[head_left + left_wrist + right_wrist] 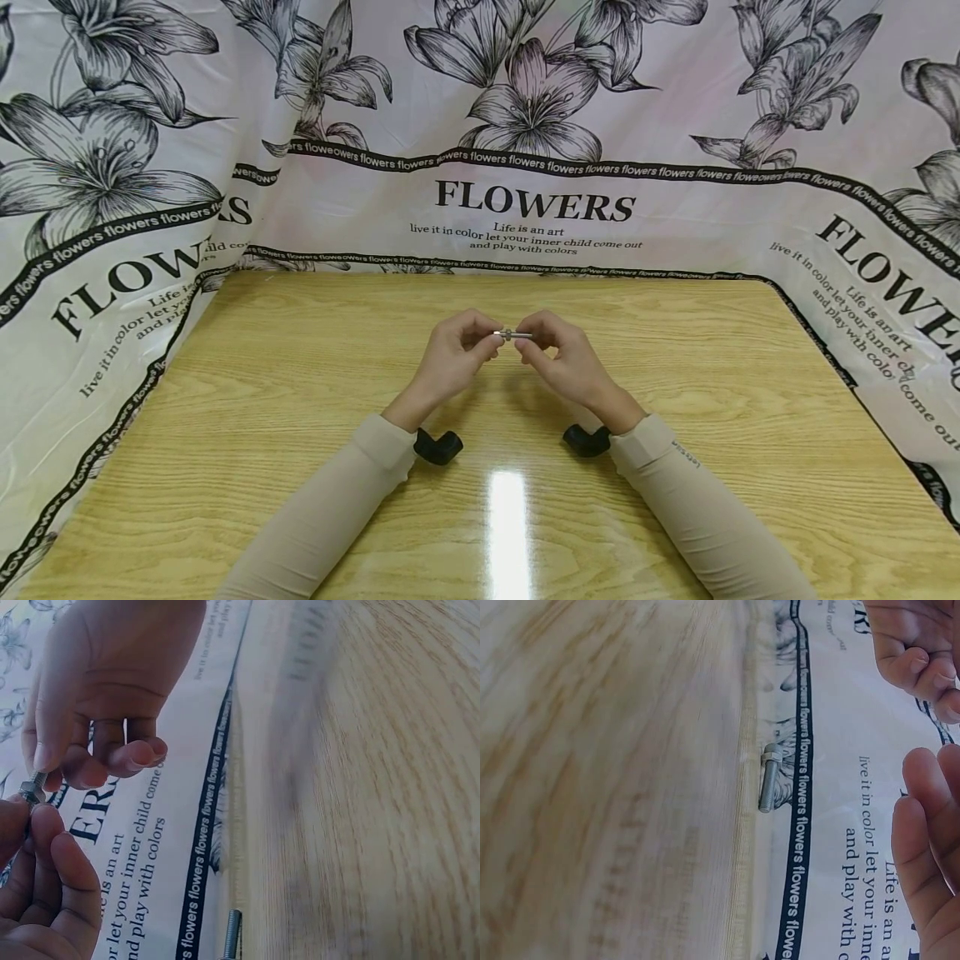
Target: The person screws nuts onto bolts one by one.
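Note:
In the head view both hands meet above the middle of the table, holding a small metal bolt [519, 335] level between their fingertips. The left hand [457, 354] pinches it at the left, near the nut [32, 791]. The right hand [566, 358] pinches the threaded shank at the other side. The left wrist view shows the right hand's other fingers loosely bent, off the bolt. In the right wrist view, a second bolt [768, 787] with a nut on it lies on the table, and the hands hide the held bolt. A threaded shank [233, 934] also shows in the left wrist view.
The wood-grain table [300, 400] has a bright glare strip at the front. A white cloth [360, 212] printed with flowers and lettering hangs behind it and along both sides. Black curved pieces [438, 447] sit beneath the wrists.

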### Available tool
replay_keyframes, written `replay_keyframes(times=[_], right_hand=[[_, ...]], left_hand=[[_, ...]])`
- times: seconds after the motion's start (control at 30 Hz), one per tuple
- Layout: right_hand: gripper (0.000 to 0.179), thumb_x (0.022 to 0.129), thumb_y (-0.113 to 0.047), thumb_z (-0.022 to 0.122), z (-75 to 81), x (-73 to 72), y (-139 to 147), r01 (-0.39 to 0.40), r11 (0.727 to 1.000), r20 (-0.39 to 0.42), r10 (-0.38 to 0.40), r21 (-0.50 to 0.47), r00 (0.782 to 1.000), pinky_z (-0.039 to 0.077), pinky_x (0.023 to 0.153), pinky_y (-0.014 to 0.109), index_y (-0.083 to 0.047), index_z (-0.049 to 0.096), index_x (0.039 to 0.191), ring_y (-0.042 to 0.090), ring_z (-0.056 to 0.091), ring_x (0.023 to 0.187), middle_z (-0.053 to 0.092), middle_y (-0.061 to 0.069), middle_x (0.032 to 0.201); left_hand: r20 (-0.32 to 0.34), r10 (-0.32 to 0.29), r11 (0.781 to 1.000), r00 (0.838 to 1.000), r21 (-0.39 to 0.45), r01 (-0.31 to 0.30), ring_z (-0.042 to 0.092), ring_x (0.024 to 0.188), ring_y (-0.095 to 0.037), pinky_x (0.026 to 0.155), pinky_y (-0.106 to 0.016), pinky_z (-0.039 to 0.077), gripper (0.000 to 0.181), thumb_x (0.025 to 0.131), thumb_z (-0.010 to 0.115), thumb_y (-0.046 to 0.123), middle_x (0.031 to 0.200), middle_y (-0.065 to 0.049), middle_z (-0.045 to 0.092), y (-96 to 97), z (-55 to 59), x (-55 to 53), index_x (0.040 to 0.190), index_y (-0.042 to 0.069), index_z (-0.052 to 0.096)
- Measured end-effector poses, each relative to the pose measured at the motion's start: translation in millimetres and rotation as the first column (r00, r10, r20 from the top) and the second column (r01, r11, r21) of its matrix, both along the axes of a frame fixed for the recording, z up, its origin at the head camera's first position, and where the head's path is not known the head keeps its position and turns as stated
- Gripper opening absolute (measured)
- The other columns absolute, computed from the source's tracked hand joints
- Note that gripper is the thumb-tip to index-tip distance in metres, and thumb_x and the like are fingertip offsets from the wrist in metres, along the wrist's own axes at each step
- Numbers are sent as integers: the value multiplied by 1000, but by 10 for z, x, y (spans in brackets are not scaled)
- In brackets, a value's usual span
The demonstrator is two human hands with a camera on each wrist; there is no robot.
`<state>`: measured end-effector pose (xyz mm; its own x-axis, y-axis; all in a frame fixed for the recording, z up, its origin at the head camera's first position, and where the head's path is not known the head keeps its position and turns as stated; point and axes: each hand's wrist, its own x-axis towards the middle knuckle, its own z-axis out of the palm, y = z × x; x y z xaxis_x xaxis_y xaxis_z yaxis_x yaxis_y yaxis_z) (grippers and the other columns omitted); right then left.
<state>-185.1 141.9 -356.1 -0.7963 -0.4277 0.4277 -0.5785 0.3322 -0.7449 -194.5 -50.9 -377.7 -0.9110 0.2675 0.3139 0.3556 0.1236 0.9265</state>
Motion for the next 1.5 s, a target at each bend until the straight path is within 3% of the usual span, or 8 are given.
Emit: replay_keyframes(times=[0.23, 0.47, 0.6, 0.83, 1.0, 1.2, 1.5], right_hand=[[8, 93, 2, 58, -12, -6, -4, -6, 1000, -17, 6, -23, 1000, 46, 57, 28, 2, 59, 101, 32, 62, 69, 65, 8, 80], [7, 92, 2, 59, -4, 1, -11, 3, 999, -28, -4, -37, 1000, 44, 55, 27, 3, 60, 99, 33, 62, 67, 65, 9, 78], [7, 92, 3, 59, 0, 4, -16, 2, 999, -43, -3, -42, 999, 47, 57, 28, 4, 59, 99, 33, 62, 66, 64, 10, 78], [7, 91, 5, 59, -5, 5, -23, -3, 999, -63, 0, -51, 998, 43, 53, 25, 5, 59, 99, 33, 62, 65, 64, 10, 77], [7, 91, 7, 59, -11, 4, -25, -11, 998, -90, 6, -63, 996, 44, 52, 29, 6, 59, 98, 31, 62, 64, 63, 10, 75], [7, 91, 6, 59, -15, 6, -30, -17, 998, -95, 11, -57, 995, 46, 55, 31, 5, 59, 98, 31, 62, 64, 64, 11, 77], [8, 91, 7, 58, -25, 23, -50, -26, 998, -98, 21, -51, 995, 48, 57, 29, 5, 59, 99, 31, 62, 65, 65, 11, 77]], left_hand=[[2, -10, 1000, 1000, -7, 10, 63, 81, -37, 70, -35, 54, 13, 91, 60, -3, 94, -23, 66, -4, 265, 180, 103, -9, 62], [14, -13, 1000, 1000, 1, 13, 63, 82, -37, 75, -49, 53, 14, 92, 60, -2, 96, -24, 65, -6, 293, 201, 104, -8, 62], [11, -12, 1000, 1000, -15, 13, 63, 81, -36, 74, -45, 54, 14, 92, 60, -2, 96, -25, 65, -8, 289, 194, 104, -8, 62], [14, -1, 1000, 1000, -14, 1, 64, 81, -31, 70, -33, 54, 15, 92, 62, 3, 97, -19, 67, -5, 21, 15, 106, -3, 63], [-12, -4, 1000, 1000, -26, 4, 63, 80, -22, 72, -35, 53, 13, 93, 62, 9, 95, -13, 67, -4, -12, 6, 105, 3, 63], [-51, -22, 998, 998, -63, 19, 62, 84, -16, 75, -38, 53, 25, 91, 66, 12, 96, -4, 65, 1, -21, 22, 113, 5, 59], [-47, -3, 995, 999, -97, -1, 60, 78, -15, 70, -35, 52, 16, 91, 66, 10, 95, -2, 65, 21, -23, 40, 107, 9, 62]])
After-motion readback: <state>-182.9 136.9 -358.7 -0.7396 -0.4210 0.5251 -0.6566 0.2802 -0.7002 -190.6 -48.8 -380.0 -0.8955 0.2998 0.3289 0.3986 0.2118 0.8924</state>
